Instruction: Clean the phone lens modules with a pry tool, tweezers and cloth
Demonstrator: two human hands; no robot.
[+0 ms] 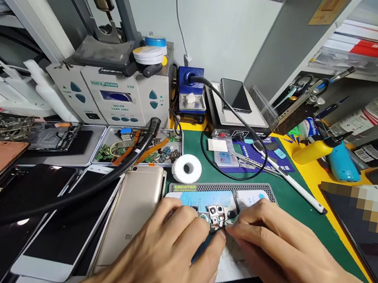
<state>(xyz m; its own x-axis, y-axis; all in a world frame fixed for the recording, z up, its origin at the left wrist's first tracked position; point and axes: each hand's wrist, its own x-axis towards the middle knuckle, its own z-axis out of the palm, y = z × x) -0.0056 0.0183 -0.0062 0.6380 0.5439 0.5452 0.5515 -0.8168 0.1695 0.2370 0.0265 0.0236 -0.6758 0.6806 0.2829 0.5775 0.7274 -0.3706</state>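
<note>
Two bare hands are meeting over a grey perforated rectangular pad [219,186] with a yellow-green label. A small silver-and-black electronic part with round lenses [215,209] is lying over the pad's middle, between the fingertips. The left hand [171,241] is covering the pad's left side, its fingers curling and its thumb tip reaching the part's near edge; I cannot tell whether they are clamping anything. The right hand [275,249] is covering the pad's right side, its thumb and index fingertips bunching close beside the part; whether they are gripping it is hidden. A white ring-shaped roll [177,168] is sitting just beyond the pad's left corner, a gold metal-backed phone [132,214] is lying left of the pad, and a slim white pen-shaped tool [297,190] is lying beyond its right corner.
</note>
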